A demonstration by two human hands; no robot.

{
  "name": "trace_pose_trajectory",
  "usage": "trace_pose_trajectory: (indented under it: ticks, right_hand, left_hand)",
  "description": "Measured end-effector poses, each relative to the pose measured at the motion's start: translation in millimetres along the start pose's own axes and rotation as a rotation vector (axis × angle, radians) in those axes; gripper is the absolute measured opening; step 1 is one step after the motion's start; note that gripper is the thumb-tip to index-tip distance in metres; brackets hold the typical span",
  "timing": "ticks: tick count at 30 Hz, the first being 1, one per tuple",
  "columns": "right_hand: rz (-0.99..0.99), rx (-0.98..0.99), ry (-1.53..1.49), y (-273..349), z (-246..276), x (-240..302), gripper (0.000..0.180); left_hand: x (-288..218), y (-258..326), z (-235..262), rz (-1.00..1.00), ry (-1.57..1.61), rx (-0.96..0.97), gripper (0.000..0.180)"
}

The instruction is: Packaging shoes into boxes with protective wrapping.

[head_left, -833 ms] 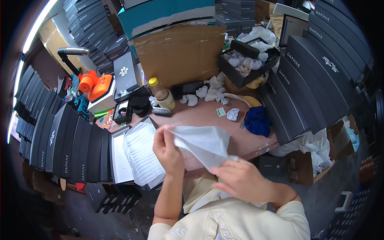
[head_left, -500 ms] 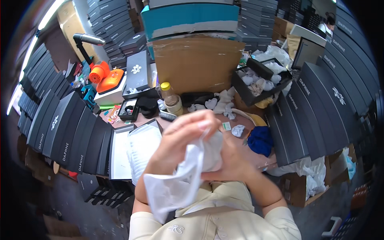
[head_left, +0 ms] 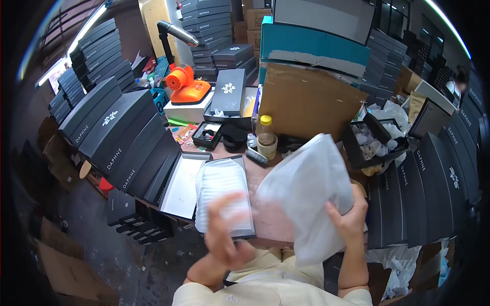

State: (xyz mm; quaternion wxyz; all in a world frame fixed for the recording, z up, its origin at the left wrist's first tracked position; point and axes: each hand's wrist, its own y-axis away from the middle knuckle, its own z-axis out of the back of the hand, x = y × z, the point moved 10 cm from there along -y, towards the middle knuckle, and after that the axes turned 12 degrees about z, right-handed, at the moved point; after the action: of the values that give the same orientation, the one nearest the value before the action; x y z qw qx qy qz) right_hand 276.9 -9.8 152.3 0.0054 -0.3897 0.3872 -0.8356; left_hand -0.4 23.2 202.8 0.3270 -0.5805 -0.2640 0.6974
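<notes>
"Pinching with our right hand (head_left: pixel 351 213), where do we hold the white sheet (head_left: pixel 309 199)?"

"At its right edge, above the table (head_left: pixel 270 227). Its long axis stands nearly upright, one corner pointing up. Our blurred left hand (head_left: pixel 224 237), fingers looking spread, is near the open box (head_left: pixel 249 209)."

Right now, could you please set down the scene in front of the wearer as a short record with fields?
Right hand: grips a thin white sheet near its right edge
Left hand: motion-blurred; nothing visible in it; contact unclear
Nearest the left hand: white ribbed padding on an open dark box
Behind, on the table: yellow-capped bottle, dark brush
Both sides: stacked dark boxes
</notes>
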Motion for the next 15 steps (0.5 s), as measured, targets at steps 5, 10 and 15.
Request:
trace_pose_trajectory:
  ticks: [5,10,15]
  right_hand:
    - [0.235,0.271,-0.089,-2,-34,64,0.045]
    - [0.226,0.335,-0.282,16,-59,51,0.057]
    - [-0.336,-0.072,-0.809,48,-45,-81,0.067]
  left_hand:
    - [67,65,-145,0.583,0.584,0.587,0.06]
    - [103,156,-194,1.214,1.149,0.995,0.058]
    - [92,68,-46,0.343,-0.237,0.343,0.061]
